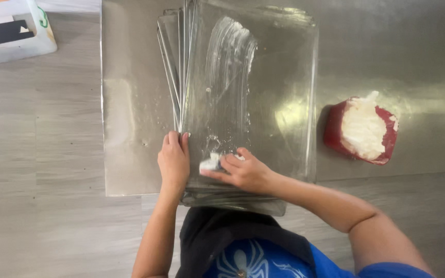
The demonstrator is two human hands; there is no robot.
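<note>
A stack of shiny metal baking trays (284, 92) lies on a steel table (130, 103). My left hand (174, 162) grips the left rim of the top tray near its front corner. My right hand (243, 170) presses a small white lump of fat or a wad (211, 163) against the tray's front left area. A white greasy smear (230, 56) runs up the tray's middle toward its far edge.
A red tub (361, 128) heaped with white fat sits on the table to the right of the trays. A white box with a dark slot (6, 31) stands on the grey floor at the upper left. My dark apron and blue shirt show below.
</note>
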